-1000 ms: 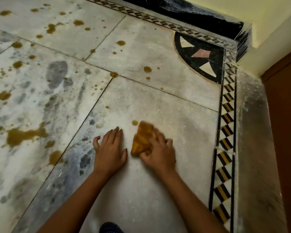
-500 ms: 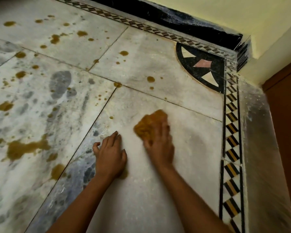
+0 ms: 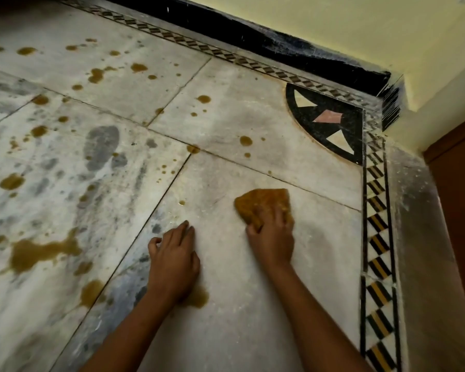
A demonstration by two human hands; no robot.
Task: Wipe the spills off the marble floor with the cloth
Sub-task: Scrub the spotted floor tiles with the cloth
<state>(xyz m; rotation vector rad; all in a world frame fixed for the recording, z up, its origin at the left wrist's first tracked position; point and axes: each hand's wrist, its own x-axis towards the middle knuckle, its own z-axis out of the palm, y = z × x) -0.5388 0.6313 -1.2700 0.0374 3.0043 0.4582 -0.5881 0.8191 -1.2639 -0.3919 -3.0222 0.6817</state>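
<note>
Cloth [image 3: 261,205] partly under right hand [image 3: 273,241]

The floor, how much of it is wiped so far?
Barely any. The tile around the cloth, pressed down by the right hand, looks mostly clean. The left hand braces flat. One spill by that wrist and the big puddle remain, plus many drops beyond.

One cloth [image 3: 262,204], two hands, one corner inlay [image 3: 330,124], many brown spills [image 3: 38,253].

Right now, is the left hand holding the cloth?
No, the left hand lies flat on the floor; the right hand presses the cloth.
</note>
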